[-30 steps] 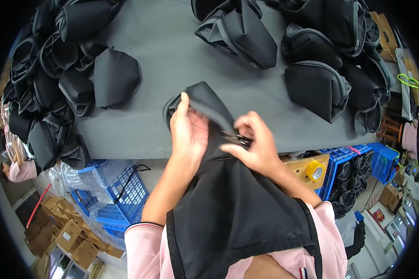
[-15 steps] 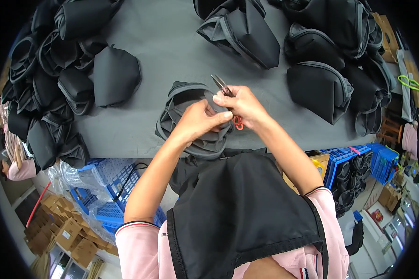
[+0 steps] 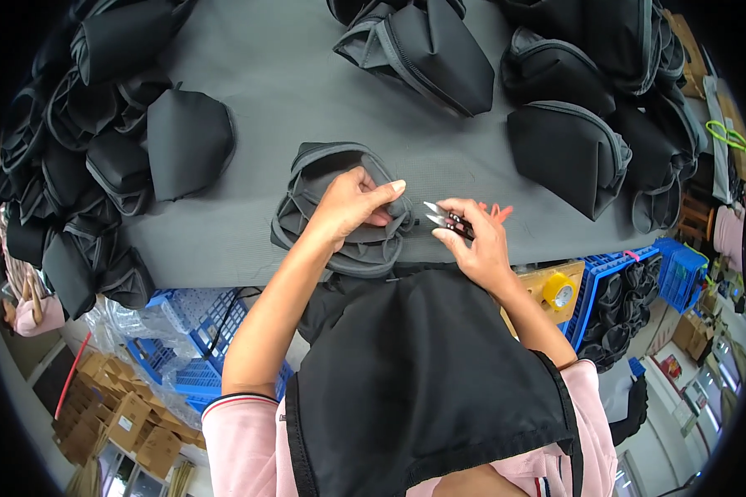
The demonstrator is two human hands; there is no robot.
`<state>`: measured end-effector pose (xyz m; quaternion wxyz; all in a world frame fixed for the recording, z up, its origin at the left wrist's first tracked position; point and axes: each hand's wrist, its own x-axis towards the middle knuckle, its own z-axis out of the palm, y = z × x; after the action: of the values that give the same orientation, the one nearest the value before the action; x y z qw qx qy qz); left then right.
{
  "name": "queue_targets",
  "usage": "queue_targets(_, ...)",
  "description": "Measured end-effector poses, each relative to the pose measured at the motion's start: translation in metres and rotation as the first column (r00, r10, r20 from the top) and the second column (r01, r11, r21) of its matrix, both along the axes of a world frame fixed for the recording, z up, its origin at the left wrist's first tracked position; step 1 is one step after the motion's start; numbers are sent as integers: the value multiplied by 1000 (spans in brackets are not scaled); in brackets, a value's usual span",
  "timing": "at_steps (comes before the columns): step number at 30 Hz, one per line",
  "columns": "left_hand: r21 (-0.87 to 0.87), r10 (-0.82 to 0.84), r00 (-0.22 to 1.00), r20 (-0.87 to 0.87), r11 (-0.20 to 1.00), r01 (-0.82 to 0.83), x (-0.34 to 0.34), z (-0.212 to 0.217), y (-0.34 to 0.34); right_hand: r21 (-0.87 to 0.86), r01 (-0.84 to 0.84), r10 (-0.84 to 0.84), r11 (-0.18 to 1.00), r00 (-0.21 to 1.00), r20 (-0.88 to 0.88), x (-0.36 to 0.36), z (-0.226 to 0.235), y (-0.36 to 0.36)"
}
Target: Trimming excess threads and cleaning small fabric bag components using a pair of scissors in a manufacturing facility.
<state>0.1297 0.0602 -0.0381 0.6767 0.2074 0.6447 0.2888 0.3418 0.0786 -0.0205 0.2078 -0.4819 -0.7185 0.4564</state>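
Note:
A black zippered pouch with grey edging lies open-mouthed on the table in front of me. My left hand is over its opening, fingers curled inside and thumb toward the right rim, gripping the fabric; part of the grip is hidden. Just right of the pouch, my right hand holds a pair of thread snips. Their pale blade tips are apart and point left toward the pouch's edge, without touching it as far as I can see. A red-orange piece shows beyond my right fingers.
Black pouches are heaped at the left, with more pouches at the right and another pouch at the far middle of the grey table. Below the table edge are blue crates and yellow tape.
My right hand has moved right and nearer to me with the snips, away from my left hand. The snips now point left instead of away. My left hand stays at the pouch.

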Motion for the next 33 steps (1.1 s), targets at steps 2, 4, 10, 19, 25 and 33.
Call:
queue_targets(2, 6, -1, 1000, 3, 1000, 1, 2, 4, 3, 40, -65, 64, 997, 998, 10, 4, -6, -1)
queue_targets(4, 13, 4, 1000, 2, 1000, -4, 3, 5, 4, 91, -94, 92, 991, 996, 22, 4, -12, 2)
queue_targets(10, 7, 8, 1000, 1, 1000, -8, 3, 2, 3, 253, -160, 162, 954, 987, 14, -3, -20, 6)
queue_targets(19, 2, 7, 1000, 9, 1000, -7, 2, 1, 3, 400, -186, 174, 898, 982, 67, -3, -31, 3)
queue_targets(25, 11, 20, 1000, 19, 1000, -20, 4, 3, 4, -111, -41, 15, 993, 974, -226, -4, -38, -4)
queue_targets(33, -6, 4, 1000, -11, 1000, -4, 4, 3, 5, -627, -22, -282, 778, 881, -380, 1, -39, -13)
